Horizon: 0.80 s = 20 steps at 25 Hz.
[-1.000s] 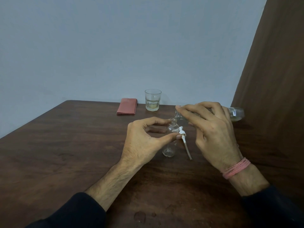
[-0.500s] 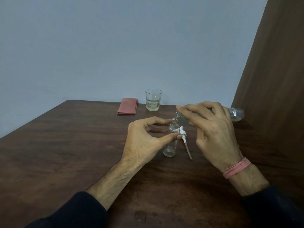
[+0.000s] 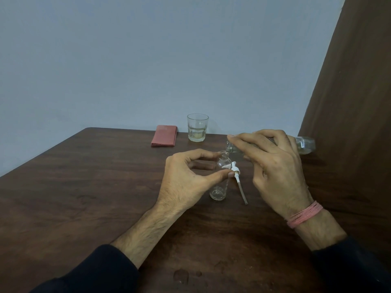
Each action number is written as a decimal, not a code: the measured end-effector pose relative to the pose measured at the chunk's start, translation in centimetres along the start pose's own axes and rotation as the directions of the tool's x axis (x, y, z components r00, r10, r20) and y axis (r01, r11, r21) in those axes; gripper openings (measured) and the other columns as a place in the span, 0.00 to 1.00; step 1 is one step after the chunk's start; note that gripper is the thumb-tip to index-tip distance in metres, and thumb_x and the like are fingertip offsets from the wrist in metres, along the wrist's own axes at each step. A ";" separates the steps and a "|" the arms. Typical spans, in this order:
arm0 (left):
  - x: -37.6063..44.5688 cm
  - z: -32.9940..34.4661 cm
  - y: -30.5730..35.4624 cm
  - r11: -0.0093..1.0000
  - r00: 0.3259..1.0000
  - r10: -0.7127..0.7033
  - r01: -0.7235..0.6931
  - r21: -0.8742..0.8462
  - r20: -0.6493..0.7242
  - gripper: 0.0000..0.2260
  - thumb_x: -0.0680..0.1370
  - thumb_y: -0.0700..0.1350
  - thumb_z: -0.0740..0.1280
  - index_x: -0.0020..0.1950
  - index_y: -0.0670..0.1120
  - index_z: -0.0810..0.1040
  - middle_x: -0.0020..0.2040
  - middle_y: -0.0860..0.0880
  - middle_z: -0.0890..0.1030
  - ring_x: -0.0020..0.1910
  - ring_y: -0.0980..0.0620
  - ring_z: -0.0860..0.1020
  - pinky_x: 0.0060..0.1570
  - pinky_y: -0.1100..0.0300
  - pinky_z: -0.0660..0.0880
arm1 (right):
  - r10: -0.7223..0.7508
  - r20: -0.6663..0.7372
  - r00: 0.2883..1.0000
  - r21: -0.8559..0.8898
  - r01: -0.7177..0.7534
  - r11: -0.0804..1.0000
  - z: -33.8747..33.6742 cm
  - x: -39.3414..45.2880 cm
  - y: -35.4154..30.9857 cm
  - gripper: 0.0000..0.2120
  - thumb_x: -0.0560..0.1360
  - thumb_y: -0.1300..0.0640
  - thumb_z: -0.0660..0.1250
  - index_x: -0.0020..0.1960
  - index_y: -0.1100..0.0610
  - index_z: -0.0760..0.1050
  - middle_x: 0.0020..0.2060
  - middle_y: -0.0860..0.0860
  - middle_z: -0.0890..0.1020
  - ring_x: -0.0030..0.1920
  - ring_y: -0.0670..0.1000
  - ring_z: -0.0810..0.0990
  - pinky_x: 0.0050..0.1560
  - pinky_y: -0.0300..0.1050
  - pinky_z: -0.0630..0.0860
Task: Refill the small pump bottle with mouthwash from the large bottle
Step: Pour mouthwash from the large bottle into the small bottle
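Note:
The small clear bottle (image 3: 220, 178) stands upright on the brown table (image 3: 84, 187), uncapped. My left hand (image 3: 186, 180) holds it between thumb and fingers at mid-height. Its white pump head with dip tube (image 3: 239, 182) lies on the table just right of it. My right hand (image 3: 273, 172) grips the large clear bottle (image 3: 304, 144), tipped almost level, its mouth right above the small bottle's neck. A thin stream of liquid shows inside the small bottle; a little liquid sits at its bottom.
A drinking glass (image 3: 197, 127) with some pale liquid stands at the table's far edge, a folded pink cloth (image 3: 164, 138) to its left. A brown curtain (image 3: 349, 102) hangs at the right. Small wet spots (image 3: 182, 275) mark the near table.
Almost nothing has moved; both hands keep their hold and the large bottle stays tipped over the small one's neck.

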State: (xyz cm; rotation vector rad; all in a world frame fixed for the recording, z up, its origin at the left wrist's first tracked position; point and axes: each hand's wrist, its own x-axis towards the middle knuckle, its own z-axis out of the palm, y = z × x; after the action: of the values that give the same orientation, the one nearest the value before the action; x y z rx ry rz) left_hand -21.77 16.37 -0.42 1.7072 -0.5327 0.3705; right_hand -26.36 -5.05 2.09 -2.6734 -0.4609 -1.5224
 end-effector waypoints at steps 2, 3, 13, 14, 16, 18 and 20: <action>0.0 0.0 -0.1 1.000 1.000 -0.001 0.001 0.004 0.000 0.20 0.66 0.53 0.91 0.56 0.54 0.93 0.51 0.59 0.93 0.48 0.61 0.92 0.54 0.51 0.91 | -0.001 0.001 1.000 0.000 0.001 1.000 0.0 0.0 0.0 0.38 0.70 0.74 0.77 0.75 0.50 0.79 0.66 0.44 0.84 0.63 0.59 0.79 0.64 0.57 0.71; 0.0 0.0 -0.1 1.000 1.000 0.000 0.000 0.007 0.000 0.21 0.66 0.54 0.91 0.57 0.54 0.93 0.51 0.59 0.93 0.48 0.61 0.92 0.54 0.51 0.91 | -0.002 0.001 1.000 -0.001 0.002 1.000 0.0 0.0 0.1 0.38 0.70 0.74 0.77 0.75 0.50 0.79 0.66 0.44 0.84 0.63 0.59 0.79 0.64 0.58 0.72; 0.1 -0.1 -0.1 1.000 1.000 0.000 0.000 0.013 0.001 0.21 0.66 0.54 0.91 0.56 0.54 0.93 0.50 0.59 0.93 0.48 0.62 0.91 0.53 0.55 0.91 | -0.001 0.005 1.000 -0.006 0.001 1.000 0.0 0.1 0.0 0.37 0.70 0.73 0.77 0.75 0.49 0.79 0.66 0.44 0.84 0.63 0.58 0.78 0.64 0.58 0.72; 0.1 0.0 -0.1 1.000 1.000 0.000 0.000 0.014 0.002 0.21 0.66 0.54 0.91 0.56 0.54 0.93 0.51 0.60 0.93 0.48 0.62 0.91 0.53 0.55 0.91 | -0.003 0.006 1.000 -0.007 0.003 1.000 0.0 0.1 0.0 0.37 0.70 0.73 0.77 0.75 0.49 0.79 0.66 0.44 0.84 0.63 0.58 0.78 0.64 0.58 0.72; 0.1 0.0 -0.1 1.000 1.000 0.002 -0.002 0.018 0.001 0.21 0.66 0.53 0.91 0.56 0.54 0.93 0.51 0.59 0.93 0.48 0.62 0.91 0.52 0.55 0.91 | -0.003 0.005 1.000 -0.005 0.003 1.000 0.0 0.1 0.0 0.37 0.71 0.72 0.76 0.75 0.49 0.79 0.66 0.43 0.84 0.63 0.58 0.78 0.63 0.58 0.72; 0.2 0.0 -0.1 1.000 1.000 0.003 -0.003 0.020 0.001 0.21 0.66 0.53 0.91 0.57 0.53 0.93 0.51 0.59 0.93 0.48 0.62 0.91 0.52 0.55 0.91 | -0.003 0.004 1.000 -0.003 0.003 1.000 0.0 0.2 0.0 0.36 0.71 0.72 0.76 0.75 0.49 0.79 0.66 0.43 0.84 0.63 0.58 0.78 0.63 0.57 0.72; 0.1 0.0 -0.1 1.000 1.000 0.004 -0.004 0.021 0.000 0.21 0.66 0.53 0.91 0.56 0.54 0.93 0.51 0.59 0.93 0.48 0.63 0.91 0.52 0.56 0.90 | -0.006 0.004 1.000 -0.001 0.006 1.000 0.0 0.1 0.0 0.36 0.71 0.72 0.76 0.75 0.49 0.79 0.66 0.43 0.84 0.63 0.58 0.78 0.63 0.57 0.72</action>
State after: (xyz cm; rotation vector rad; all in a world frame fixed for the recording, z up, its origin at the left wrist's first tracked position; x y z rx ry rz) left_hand -21.65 16.37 -0.43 1.7270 -0.5338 0.3802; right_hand -26.27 -5.05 2.22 -2.6782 -0.4685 -1.5195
